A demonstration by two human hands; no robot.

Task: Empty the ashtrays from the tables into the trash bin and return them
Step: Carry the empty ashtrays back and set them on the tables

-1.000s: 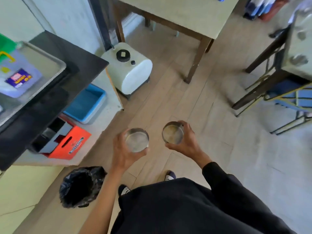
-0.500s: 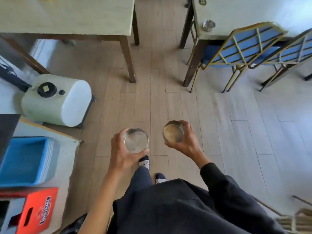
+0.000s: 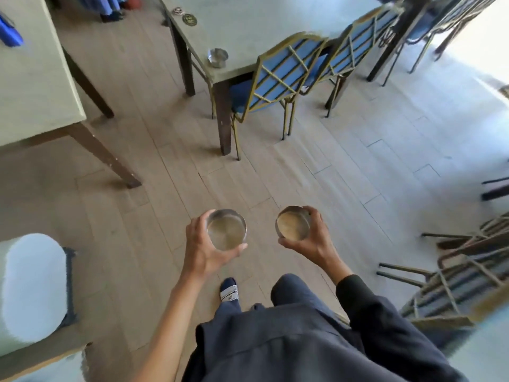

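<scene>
Carrying an emptied-looking ashtray (image 3: 226, 229) in the left hand (image 3: 202, 250) and another (image 3: 293, 222) in the right hand (image 3: 311, 238), fingers curled round each rim over the floor, the person seemingly has only returns left, though a third ashtray (image 3: 217, 57) waits on the worktop (image 3: 264, 26).

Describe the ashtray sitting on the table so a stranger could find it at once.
Start at the long pale table ahead, with two blue chairs pushed under its right side. The ashtray stands alone near the table's closest corner, just left of the nearer chair. It is a small round metal dish, unlike the flat dark disc farther along the table.
</scene>
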